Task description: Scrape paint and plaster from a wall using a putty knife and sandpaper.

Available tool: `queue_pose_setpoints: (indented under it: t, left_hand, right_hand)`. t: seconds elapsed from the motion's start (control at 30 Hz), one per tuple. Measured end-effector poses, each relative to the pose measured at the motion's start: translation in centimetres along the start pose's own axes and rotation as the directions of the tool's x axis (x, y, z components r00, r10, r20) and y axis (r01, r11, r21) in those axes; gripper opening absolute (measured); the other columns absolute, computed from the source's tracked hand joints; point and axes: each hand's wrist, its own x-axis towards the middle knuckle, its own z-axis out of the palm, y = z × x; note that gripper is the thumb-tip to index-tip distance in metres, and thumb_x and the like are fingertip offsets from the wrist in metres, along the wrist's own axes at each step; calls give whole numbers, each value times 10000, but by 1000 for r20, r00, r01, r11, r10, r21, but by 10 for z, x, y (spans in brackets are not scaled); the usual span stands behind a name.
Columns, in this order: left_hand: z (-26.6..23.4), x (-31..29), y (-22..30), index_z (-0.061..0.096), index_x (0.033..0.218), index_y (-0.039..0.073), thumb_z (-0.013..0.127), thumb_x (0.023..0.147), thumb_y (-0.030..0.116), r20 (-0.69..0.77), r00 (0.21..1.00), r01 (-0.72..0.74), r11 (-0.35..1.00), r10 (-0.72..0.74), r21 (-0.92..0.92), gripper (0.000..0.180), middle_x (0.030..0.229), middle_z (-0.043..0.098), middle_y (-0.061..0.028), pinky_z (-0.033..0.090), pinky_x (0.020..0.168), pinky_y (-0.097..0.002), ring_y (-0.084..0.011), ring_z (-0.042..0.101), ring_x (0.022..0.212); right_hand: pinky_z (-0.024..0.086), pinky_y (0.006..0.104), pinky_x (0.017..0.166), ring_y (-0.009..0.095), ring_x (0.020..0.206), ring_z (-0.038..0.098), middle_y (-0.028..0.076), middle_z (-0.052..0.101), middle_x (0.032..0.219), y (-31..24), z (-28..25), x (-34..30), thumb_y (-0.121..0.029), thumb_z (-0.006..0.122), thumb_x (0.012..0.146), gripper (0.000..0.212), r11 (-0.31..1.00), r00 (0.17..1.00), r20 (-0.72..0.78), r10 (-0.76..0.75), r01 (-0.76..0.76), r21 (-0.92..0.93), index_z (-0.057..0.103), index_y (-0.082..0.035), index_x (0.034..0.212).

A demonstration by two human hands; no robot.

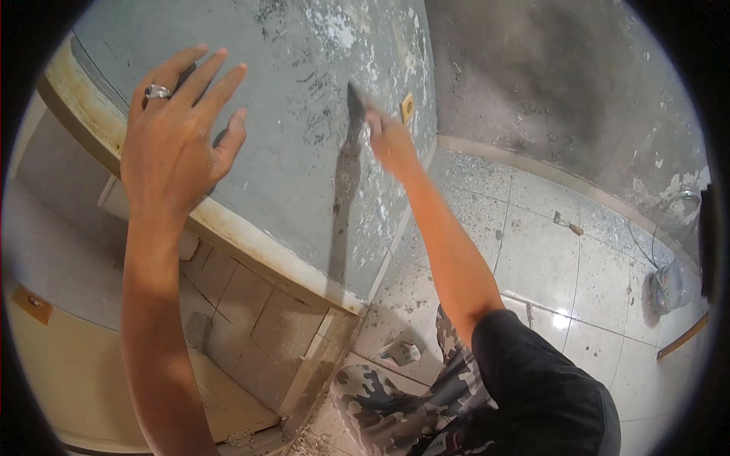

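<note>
Scraper: while its outline is blurred, the dark blade shows at the wall, far and left of the right hand; whether its edge touches cannot be told.
Right hand: clenched round the scraper's handle, which the fingers mostly hide.
Left hand: released, grasping nothing, fingers spread over the wall's left part; contact is unclear.
Wall: grey, with pale flaked patches toward the far right; a hard, uneven spot could catch the blade and jolt the wrist.
Socket: yellowish, just right of the right hand; a sideways slip could crack it or knock the knuckles against it.
Floor: pale tiles strewn with flakes, right of the wall; loose grit could cost the feet their grip.
Spare scraper: lies on the tiles at right; a careless step could land on it.
Bag: clear plastic, farther right.
</note>
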Motion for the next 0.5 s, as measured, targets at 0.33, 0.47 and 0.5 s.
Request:
queue_pose_setpoints:
  t: [0.33, 0.47, 0.5]
  left_hand:
    - [-3, 1, 3, 696, 1119, 144, 687, 775, 189, -20, 1000, -1, 999, 0, -42, 347, 1210, 644, -22, 392, 1010, -372, -205, 522, 1199]
    - [3, 4, 8, 693, 1121, 141, 689, 766, 186, -12, 1000, -5, 998, 4, -58, 358, 1208, 641, -24, 394, 1008, -372, -207, 526, 1190]
    - [1, 6, 6, 693, 1121, 141, 689, 766, 186, -10, 1000, -12, 998, 12, -57, 358, 1208, 641, -24, 394, 1008, -372, -207, 526, 1190]
  right_hand:
    - [409, 380, 1010, 374, 1193, 539, 197, 600, 1229, -5, -6, 35, -284, 457, 987, 387, 994, 994, 45, 104, -103, -28, 552, -124, 1326]
    - [457, 425, 914, 409, 1062, 599, 229, 633, 1129, 4, 19, -11, -336, 441, 984, 394, 979, 971, -131, -201, 202, -9, 582, -135, 1292]
    - [457, 425, 914, 409, 1062, 599, 229, 633, 1129, 0, 16, 15, -336, 441, 984, 394, 980, 971, -135, -196, 198, -3, 582, -135, 1292]
